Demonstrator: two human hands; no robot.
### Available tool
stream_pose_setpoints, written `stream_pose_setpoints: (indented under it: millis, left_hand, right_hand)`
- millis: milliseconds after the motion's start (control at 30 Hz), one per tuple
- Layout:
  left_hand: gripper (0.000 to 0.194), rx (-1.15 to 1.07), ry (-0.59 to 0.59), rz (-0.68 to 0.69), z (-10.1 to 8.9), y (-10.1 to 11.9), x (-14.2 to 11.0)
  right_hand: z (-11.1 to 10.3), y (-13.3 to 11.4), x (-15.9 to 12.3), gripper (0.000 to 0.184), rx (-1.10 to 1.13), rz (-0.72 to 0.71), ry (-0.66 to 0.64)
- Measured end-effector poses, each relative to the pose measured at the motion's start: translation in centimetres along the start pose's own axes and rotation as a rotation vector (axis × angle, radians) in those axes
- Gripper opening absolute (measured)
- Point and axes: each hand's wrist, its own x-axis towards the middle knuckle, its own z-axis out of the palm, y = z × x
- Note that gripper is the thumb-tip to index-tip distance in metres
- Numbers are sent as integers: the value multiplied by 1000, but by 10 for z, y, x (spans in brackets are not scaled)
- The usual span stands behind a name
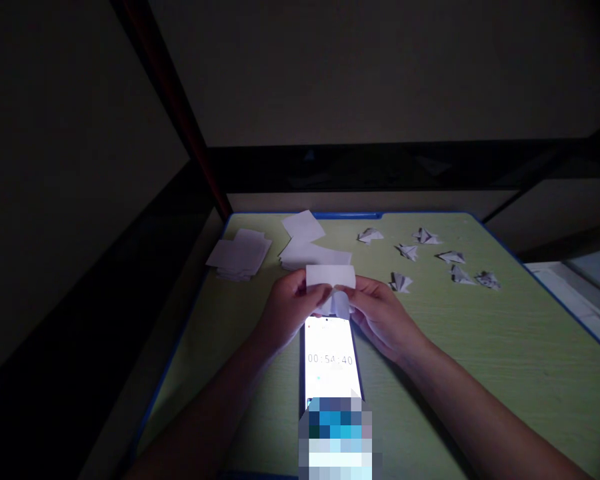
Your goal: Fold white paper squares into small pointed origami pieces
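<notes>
Pinching a small, partly folded white paper sheet [330, 275] in left grip [287, 307] and right grip [383, 313], by the far end of a lit, dark-rimmed phone [330, 377], over a pale-green, blue-edged bench [480, 347].

You hold a small white paper sheet [330, 275], partly folded, its near part curled, between the tabletop's [480, 347] side edges.

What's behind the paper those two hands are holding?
Just beyond the paper, white sheets lie on the green table. Whatever the paper itself covers, including any nearer part of those sheets, can't be seen.
</notes>
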Motion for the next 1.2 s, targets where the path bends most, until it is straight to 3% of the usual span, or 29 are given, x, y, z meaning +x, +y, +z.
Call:
stream_pose_setpoints:
  millis: [300, 633, 800, 1200]
  left_hand:
    - [15, 103, -23, 158, -4, -4, -1]
    - [15, 273, -29, 215, -5, 1, -9]
    - [18, 264, -108, 237, -4, 2, -10]
    - [14, 193, -79, 193, -4, -2, -8]
  right_hand:
    - [-3, 2, -1, 18, -230, -144, 38]
    - [6, -3, -7, 12, -368, -300, 94]
    - [5, -6, -7, 11, -317, -303, 95]
    - [2, -10, -5, 18, -358, -231, 89]
